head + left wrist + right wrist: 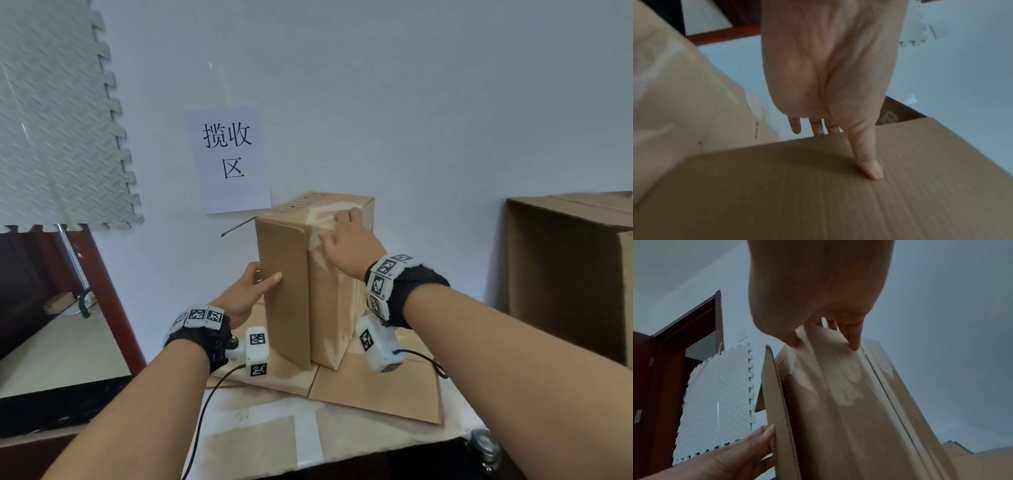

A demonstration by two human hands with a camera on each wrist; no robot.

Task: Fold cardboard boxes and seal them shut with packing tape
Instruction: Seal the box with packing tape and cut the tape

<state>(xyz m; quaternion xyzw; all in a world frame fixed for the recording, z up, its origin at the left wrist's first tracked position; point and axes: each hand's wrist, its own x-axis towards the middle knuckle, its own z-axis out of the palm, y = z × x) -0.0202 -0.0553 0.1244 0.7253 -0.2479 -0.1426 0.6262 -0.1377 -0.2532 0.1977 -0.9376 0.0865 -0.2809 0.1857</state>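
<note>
Now | box point(284, 274) upright | taped face glossy | one flap ajar

Left hand point(248, 291) clasps with thumb forward; right hand point(349, 245) presses flat

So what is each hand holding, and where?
Left hand grips the upright brown cardboard box's open flap edge; right hand presses clear tape near its top.

Box point(308, 274) stands upright at frame ctr on flattened cardboard point(373, 394). Wall sign point(227, 157) behind it, upper left; open carton point(565, 270) at right edge.
</note>
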